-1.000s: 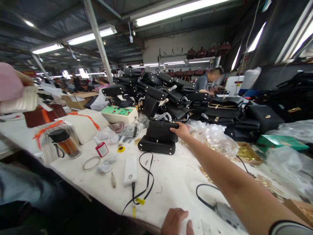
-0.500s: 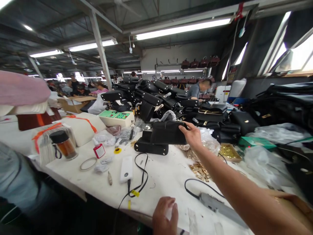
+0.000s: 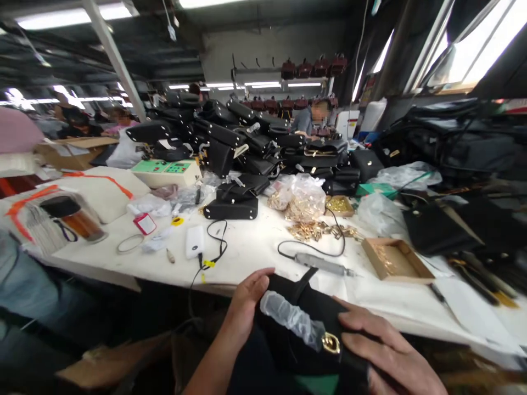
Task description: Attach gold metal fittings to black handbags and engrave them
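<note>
A black bag [image 3: 317, 307] is held low in front of me, close to the table's front edge. It has a gold clasp [image 3: 331, 343] and a strip wrapped in clear plastic [image 3: 290, 319]. My left hand [image 3: 247, 302] grips its left edge with the thumb on top. On the right side, my right hand [image 3: 381, 343] holds the bag with its fingers spread over the surface near the clasp. Another black bag [image 3: 231, 207] lies on the white table [image 3: 251, 247] beyond my hands.
A grey handheld tool [image 3: 323, 264], a cardboard tray [image 3: 397, 260], gold hardware [image 3: 313, 230] and a white power bank [image 3: 194, 242] lie on the table. Black bags [image 3: 222, 156] are heaped behind. A tumbler [image 3: 76, 218] stands left; a person [image 3: 304, 119] is behind the heap.
The right hand has come back from the bag on the table, and both hands now hold a black bag near the front edge. The view has shifted right and down.
</note>
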A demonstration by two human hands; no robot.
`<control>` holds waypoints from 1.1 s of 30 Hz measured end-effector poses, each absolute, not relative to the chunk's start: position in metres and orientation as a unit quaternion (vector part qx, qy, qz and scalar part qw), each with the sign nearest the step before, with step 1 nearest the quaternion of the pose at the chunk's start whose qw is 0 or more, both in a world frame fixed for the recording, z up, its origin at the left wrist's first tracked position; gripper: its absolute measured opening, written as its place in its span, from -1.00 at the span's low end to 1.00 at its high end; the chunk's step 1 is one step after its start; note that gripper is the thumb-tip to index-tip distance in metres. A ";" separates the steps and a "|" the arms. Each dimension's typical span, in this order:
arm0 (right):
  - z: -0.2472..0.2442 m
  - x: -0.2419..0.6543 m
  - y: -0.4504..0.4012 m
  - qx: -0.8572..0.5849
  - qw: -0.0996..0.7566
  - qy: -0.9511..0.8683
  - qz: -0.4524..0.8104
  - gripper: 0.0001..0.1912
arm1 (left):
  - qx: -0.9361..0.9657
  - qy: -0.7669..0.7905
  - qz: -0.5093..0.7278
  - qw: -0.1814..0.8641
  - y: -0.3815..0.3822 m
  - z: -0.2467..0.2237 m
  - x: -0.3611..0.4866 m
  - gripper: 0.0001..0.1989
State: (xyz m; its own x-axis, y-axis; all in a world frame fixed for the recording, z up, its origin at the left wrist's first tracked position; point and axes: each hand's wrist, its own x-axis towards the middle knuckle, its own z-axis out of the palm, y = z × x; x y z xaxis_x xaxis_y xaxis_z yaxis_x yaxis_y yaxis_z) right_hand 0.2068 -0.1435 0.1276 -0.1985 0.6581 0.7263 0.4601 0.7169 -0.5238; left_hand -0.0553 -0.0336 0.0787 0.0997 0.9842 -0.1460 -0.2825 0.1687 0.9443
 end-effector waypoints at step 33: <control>0.151 0.161 -0.112 -0.461 0.445 -0.680 0.358 -0.83 | 0.828 0.325 0.440 0.120 -0.204 0.116 0.006 -0.50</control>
State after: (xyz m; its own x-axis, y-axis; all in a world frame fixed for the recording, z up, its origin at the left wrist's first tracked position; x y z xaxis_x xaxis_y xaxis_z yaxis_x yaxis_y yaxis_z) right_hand 0.1615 -0.1116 0.1510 -0.1801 0.9445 0.2747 0.3078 0.3193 -0.8963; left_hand 0.0064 -0.2036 0.1158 0.4013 0.6445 0.6508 0.4336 -0.7595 0.4848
